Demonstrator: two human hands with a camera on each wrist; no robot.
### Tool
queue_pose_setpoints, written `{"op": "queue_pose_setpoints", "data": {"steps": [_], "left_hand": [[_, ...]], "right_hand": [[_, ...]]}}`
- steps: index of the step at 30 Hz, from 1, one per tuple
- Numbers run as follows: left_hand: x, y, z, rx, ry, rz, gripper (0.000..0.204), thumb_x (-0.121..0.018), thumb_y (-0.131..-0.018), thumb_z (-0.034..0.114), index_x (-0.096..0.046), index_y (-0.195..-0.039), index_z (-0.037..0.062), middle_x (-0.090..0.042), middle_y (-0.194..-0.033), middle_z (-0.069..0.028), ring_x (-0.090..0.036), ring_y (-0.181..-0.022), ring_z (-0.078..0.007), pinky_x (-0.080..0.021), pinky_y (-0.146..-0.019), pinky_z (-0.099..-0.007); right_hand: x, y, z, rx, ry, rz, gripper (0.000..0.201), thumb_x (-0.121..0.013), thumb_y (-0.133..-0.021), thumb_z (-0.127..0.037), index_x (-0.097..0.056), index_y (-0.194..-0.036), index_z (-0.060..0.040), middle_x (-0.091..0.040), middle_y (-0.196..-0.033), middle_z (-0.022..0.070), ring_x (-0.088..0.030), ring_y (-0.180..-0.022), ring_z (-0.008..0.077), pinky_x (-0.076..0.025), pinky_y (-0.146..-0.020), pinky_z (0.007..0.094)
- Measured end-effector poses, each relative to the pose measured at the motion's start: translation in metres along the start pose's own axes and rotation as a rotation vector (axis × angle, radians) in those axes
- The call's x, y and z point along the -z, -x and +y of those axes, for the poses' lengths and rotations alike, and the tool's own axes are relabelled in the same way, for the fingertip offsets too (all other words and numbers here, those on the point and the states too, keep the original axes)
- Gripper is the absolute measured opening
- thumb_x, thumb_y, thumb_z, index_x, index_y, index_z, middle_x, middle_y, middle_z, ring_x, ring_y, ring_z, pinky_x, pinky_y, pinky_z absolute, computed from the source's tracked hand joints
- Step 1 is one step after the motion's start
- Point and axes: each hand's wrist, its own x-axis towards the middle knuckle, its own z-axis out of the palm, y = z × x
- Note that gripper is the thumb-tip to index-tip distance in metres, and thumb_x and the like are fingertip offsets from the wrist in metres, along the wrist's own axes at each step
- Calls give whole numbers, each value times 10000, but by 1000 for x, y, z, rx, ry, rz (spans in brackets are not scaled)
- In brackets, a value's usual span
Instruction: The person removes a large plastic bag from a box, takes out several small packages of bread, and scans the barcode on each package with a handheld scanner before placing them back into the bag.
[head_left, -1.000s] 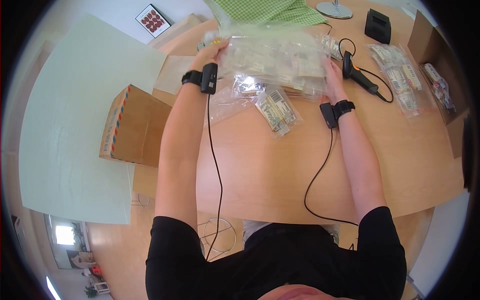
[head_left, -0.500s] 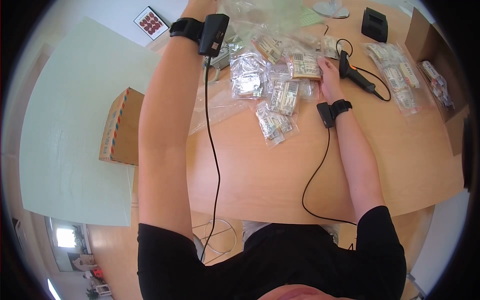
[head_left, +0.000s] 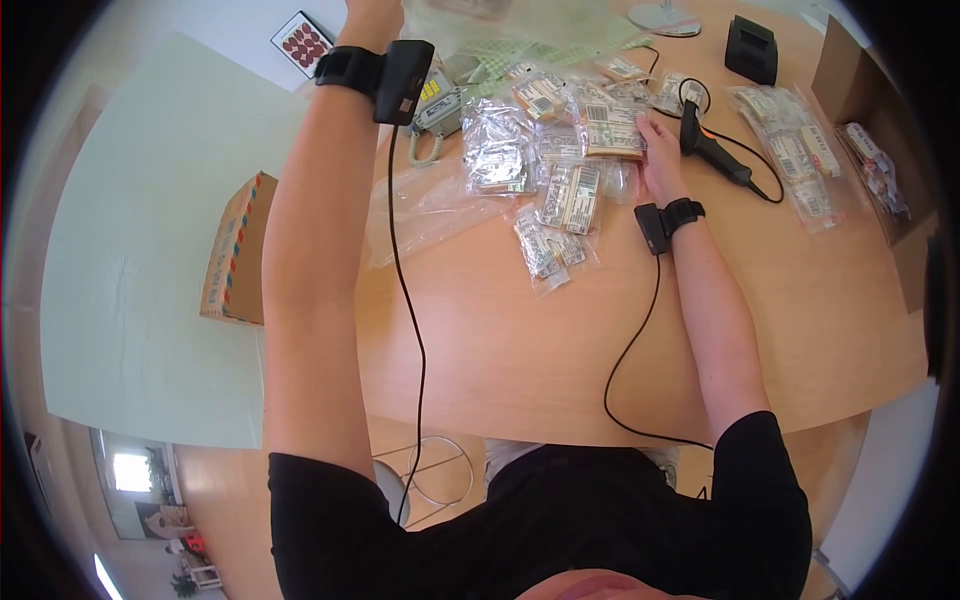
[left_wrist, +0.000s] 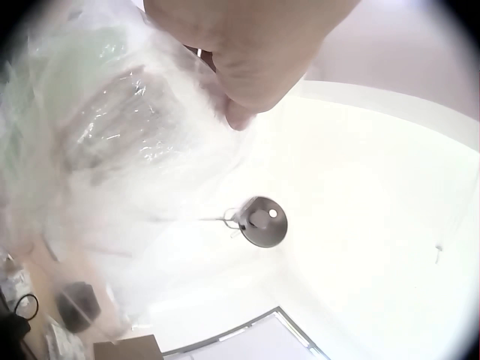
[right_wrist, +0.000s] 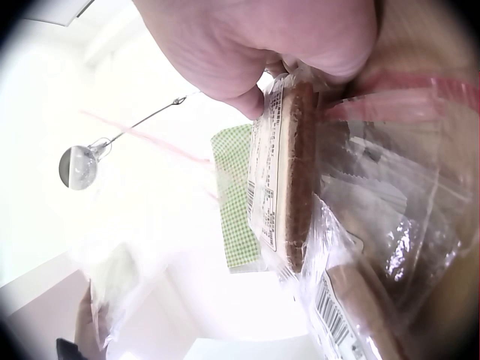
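Note:
My left hand [left_wrist: 255, 52] grips a large clear plastic bag [left_wrist: 112, 135] by its edge, raised beyond the table's far side; in the head view the bag [head_left: 520, 22] is cut off by the top edge. A dim shape shows through the film. My right hand [head_left: 662, 160] pinches one end of a labelled packet [right_wrist: 268, 165] in clear wrap, thick and brown along its side. Around that packet lie more bagged ones: a shiny silvery packet [head_left: 495, 155], a barcoded packet [head_left: 570, 197] and a smaller one [head_left: 545, 245] in front.
A barcode scanner [head_left: 718, 160] lies right of my right hand. Further right are bagged packets [head_left: 800, 165] and an open cardboard box [head_left: 845, 85]. At left stand a telephone [head_left: 437, 105] and another carton [head_left: 232, 250]. Green checked cloth [head_left: 495, 65] lies behind the pile.
The bag, held over the pile by both hands, has been lifted up and away by my left hand. Packets now lie uncovered, and my right hand has gone from the bag to one packet.

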Motion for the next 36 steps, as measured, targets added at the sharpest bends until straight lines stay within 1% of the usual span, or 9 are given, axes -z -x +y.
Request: {"op": "queue_pose_setpoints", "data": {"steps": [5, 10, 19, 22, 23, 27, 30, 31, 36], "left_hand": [[4, 21, -11, 149, -185, 34, 397, -782, -983, 291, -772, -1227, -23, -760, -999, -52, -644, -843, -132, -520, -754, -268], [-5, 13, 3, -114, -76, 122, 364, -763, -1001, 283, -782, -1207, -16, -767, -1018, -49, -635, -882, -135, -516, -787, -285], [30, 7, -58, 185, 385, 280, 451, -639, -1083, 327, -548, -1405, 25, -730, -1148, -71, -667, -923, -176, -548, -778, -340], [96, 27, -165, -295, -1229, 78, 366, -663, -1066, 311, -643, -1304, 34, -721, -1043, -74, -656, -901, -171, -520, -724, -325], [98, 51, -172, -235, -1211, 45, 331, -654, -1048, 293, -649, -1243, 26, -709, -1008, -74, -650, -872, -173, -516, -704, -337], [62, 135, -200, 667, 88, 464, 232, -619, -976, 220, -671, -1001, -5, -661, -867, -77, -624, -755, -180, -497, -622, -382], [74, 183, -318, 575, -294, 298, 310, -669, -948, 188, -693, -1088, -88, -691, -914, -121, -673, -807, -218, -535, -644, -398], [54, 193, -319, 901, 39, 489, 325, -694, -948, 186, -698, -1107, -98, -698, -906, -119, -676, -792, -221, -532, -632, -387], [53, 196, -306, 998, -181, -7, 289, -789, -928, 189, -726, -1094, -39, -720, -879, -91, -694, -759, -211, -532, -604, -351]], "right_hand": [[1, -1, -1, 9, 26, -7, 287, -723, -1046, -224, -668, -1218, -1, -739, -1120, 81, -720, -973, 161, -590, -887, 309], [0, -2, 0, -4, 29, 18, 282, -721, -1046, -219, -669, -1217, -1, -739, -1134, 86, -721, -977, 163, -593, -882, 315], [-1, 2, -2, -4, 10, -3, 318, -719, -1049, -232, -660, -1243, 12, -738, -1145, 87, -719, -1004, 164, -584, -906, 319], [-4, 6, -6, -9, 65, 8, 314, -716, -1051, -225, -660, -1243, 17, -735, -1155, 88, -717, -1011, 169, -582, -916, 322], [-5, 5, -4, -7, 61, 10, 311, -717, -1050, -223, -661, -1241, 16, -735, -1157, 88, -716, -1016, 170, -581, -918, 321], [-2, 1, -1, 11, 44, 23, 337, -717, -1049, -222, -654, -1257, 36, -729, -1161, 96, -708, -1003, 163, -574, -896, 310], [0, -4, 2, 3, 43, 23, 332, -724, -1045, -221, -658, -1254, 28, -728, -1163, 88, -704, -1021, 163, -573, -910, 312], [3, -6, 3, -2, 45, 24, 321, -728, -1043, -220, -663, -1248, 19, -729, -1164, 82, -704, -1036, 165, -574, -923, 315], [-1, 0, -2, 7, 55, 29, 345, -735, -1039, -222, -658, -1269, 24, -727, -1164, 80, -700, -1030, 161, -573, -924, 315]]}}
